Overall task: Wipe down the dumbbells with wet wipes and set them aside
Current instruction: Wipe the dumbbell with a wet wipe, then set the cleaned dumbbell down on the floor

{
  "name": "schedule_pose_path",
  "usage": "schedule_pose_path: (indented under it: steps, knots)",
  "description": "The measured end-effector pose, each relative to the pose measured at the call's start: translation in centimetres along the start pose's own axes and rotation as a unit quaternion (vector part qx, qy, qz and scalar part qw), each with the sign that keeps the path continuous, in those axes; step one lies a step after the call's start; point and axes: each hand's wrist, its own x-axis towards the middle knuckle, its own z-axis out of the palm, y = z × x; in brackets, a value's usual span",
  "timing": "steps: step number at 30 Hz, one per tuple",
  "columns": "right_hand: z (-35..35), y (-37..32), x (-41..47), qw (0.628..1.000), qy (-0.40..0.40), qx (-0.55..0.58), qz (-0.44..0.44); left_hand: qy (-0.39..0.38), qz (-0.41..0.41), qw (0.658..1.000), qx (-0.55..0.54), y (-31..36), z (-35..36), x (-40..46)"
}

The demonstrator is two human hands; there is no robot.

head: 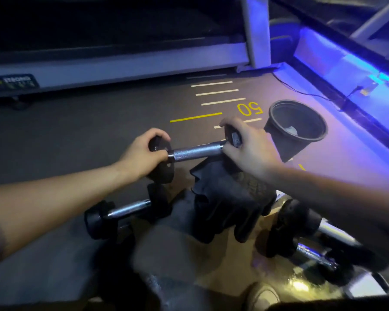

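Note:
A dumbbell [197, 151] with a knurled chrome bar and black end weights is held level above the floor. My left hand [143, 153] grips its left weight. Around its right weight curl the fingers of my right hand [248, 145]. Below it, a second dumbbell [127, 211] lies on the floor at lower left. More dumbbells [312, 239] with chrome bars lie at lower right, partly hidden by my right forearm. No wet wipe shows in either hand.
A black bin [298, 124] with something pale inside stands on the floor at right. A crumpled black bag [227, 198] sits under the held dumbbell. A treadmill base [121, 66] runs along the back. A cable [305, 93] crosses the floor near the blue-lit wall.

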Motion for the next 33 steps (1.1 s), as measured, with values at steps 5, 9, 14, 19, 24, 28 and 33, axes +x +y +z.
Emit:
schedule_pose_path:
  steps: [5, 9, 14, 19, 24, 28, 33]
  knots:
    - [2.1, -2.0, 2.8, 0.999, 0.010, 0.034, -0.016, 0.038, -0.007, 0.999, 0.010, -0.4, -3.7, 1.1]
    - [4.9, -4.7, 6.2, 0.997, 0.005, 0.073, -0.026, 0.088, -0.032, 0.994, 0.051, -2.3, -7.3, 2.0]
    - [12.6, -7.8, 10.3, 0.993, -0.036, 0.101, -0.040, 0.130, -0.082, 0.986, 0.066, -8.4, -10.5, 3.3]
    - [22.4, -9.3, 11.6, 0.988, -0.071, 0.137, 0.010, 0.132, -0.138, 0.976, 0.108, -16.3, -11.0, 4.3]
    - [30.6, -8.9, 11.3, 0.979, -0.136, 0.144, 0.055, 0.105, -0.177, 0.970, 0.132, -23.8, -9.2, 4.3]
    - [35.0, -8.5, 10.1, 0.974, -0.188, 0.105, 0.069, 0.061, -0.185, 0.965, 0.176, -27.9, -5.8, 2.5]
    - [34.4, -7.2, 10.7, 0.965, -0.222, 0.132, 0.051, 0.034, -0.209, 0.966, 0.147, -28.1, -6.0, 3.0]
